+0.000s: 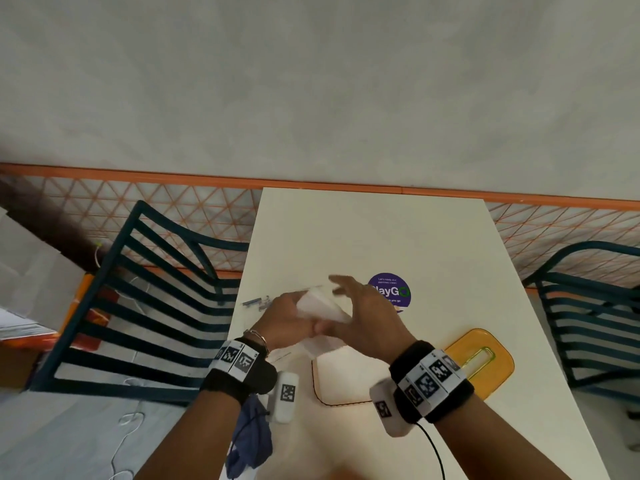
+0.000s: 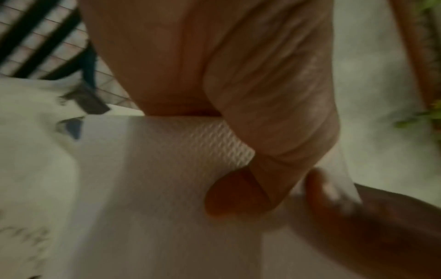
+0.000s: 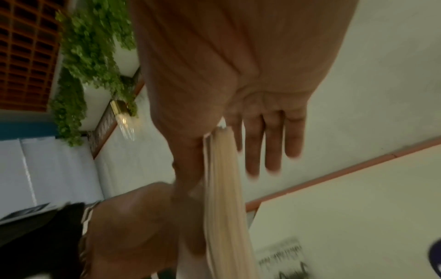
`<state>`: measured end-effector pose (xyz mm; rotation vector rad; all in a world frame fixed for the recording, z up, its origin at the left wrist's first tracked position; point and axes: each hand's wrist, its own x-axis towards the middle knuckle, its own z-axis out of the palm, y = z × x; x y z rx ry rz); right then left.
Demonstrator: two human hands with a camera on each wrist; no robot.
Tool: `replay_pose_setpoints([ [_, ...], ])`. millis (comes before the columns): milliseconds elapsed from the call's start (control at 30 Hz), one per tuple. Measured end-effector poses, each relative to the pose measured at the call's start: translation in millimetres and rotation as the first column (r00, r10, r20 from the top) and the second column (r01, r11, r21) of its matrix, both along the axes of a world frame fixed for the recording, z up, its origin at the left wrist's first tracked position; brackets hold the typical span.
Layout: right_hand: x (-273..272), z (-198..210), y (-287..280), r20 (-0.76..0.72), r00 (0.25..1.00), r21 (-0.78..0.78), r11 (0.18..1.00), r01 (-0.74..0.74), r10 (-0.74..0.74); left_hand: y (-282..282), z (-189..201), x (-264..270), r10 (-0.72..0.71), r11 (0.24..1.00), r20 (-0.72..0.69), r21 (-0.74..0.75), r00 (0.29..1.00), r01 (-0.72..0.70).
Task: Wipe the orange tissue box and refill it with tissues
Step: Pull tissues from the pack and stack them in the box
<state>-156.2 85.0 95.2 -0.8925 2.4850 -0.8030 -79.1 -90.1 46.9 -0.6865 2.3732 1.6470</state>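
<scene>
A white stack of tissues is lifted above the white table, between both hands. My left hand grips its near-left end; in the left wrist view the thumb presses on the embossed tissues. My right hand lies against the stack's right side with straight, spread fingers; the right wrist view shows the stack's edge beside those fingers. Below my wrists sits the open box base with a dark-orange rim. The orange slotted lid lies to its right.
Dark green slatted chairs stand on the left and right of the table. A purple round sticker is beyond the hands. Clear plastic wrapping lies at the left edge, and a blue cloth hangs near my left forearm.
</scene>
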Motion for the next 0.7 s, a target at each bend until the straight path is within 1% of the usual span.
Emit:
replay_pose_setpoints([
  [33,-4,3,2,0.048,0.999,0.049,0.999,0.002,-0.004,3,6,-1,-0.087,0.995,0.004,-0.048,0.996,0.087],
  [67,-8,5,6,0.106,0.994,0.057,0.998,0.019,-0.025,5,11,-2,-0.145,0.986,0.014,-0.082,0.989,0.145],
  [100,-14,1,13,0.177,0.982,0.036,0.998,0.058,-0.063,5,14,-3,-0.168,0.982,0.022,-0.083,0.985,0.170],
  [133,-18,-2,22,0.256,0.961,0.002,0.994,0.110,-0.107,4,14,-2,-0.158,0.986,0.028,-0.044,0.987,0.159],
  [200,-22,-9,42,0.404,0.897,-0.049,0.974,0.219,-0.181,3,6,7,-0.069,0.989,0.056,0.134,0.996,0.061],
  [233,-21,-14,53,0.482,0.852,-0.067,0.961,0.267,-0.203,5,0,13,-0.019,0.974,0.083,0.227,0.996,0.000],
  [300,-18,-28,72,0.636,0.730,-0.071,0.923,0.379,-0.251,13,-14,25,0.056,0.928,0.138,0.358,0.989,-0.103],
  [333,-15,-35,80,0.684,0.673,-0.041,0.907,0.419,-0.280,21,-20,31,0.085,0.905,0.158,0.401,0.984,-0.143],
  [367,-13,-44,88,0.709,0.637,-0.004,0.902,0.433,-0.303,29,-25,36,0.126,0.885,0.176,0.425,0.976,-0.191],
  [400,-11,-52,94,0.715,0.618,0.034,0.899,0.436,-0.327,36,-31,39,0.181,0.869,0.198,0.426,0.963,-0.251],
  [433,-9,-61,99,0.706,0.616,0.067,0.899,0.432,-0.349,43,-36,41,0.247,0.856,0.213,0.409,0.945,-0.316],
  [467,-7,-69,103,0.680,0.631,0.104,0.901,0.421,-0.374,49,-42,41,0.310,0.853,0.216,0.366,0.926,-0.371],
  [500,-6,-77,105,0.634,0.664,0.142,0.904,0.403,-0.396,54,-46,40,0.349,0.866,0.201,0.303,0.915,-0.397],
  [533,-6,-82,106,0.565,0.711,0.194,0.905,0.379,-0.419,59,-49,38,0.358,0.895,0.178,0.216,0.917,-0.391],
  [600,-6,-89,105,0.433,0.795,0.283,0.902,0.328,-0.425,68,-49,36,0.330,0.939,0.134,0.051,0.934,-0.339],
  [633,-6,-90,104,0.387,0.828,0.311,0.903,0.296,-0.405,72,-50,35,0.316,0.948,0.114,0.003,0.942,-0.318],
  [700,-6,-92,101,0.316,0.878,0.369,0.899,0.235,-0.359,76,-50,34,0.294,0.956,0.093,-0.045,0.951,-0.290],
])
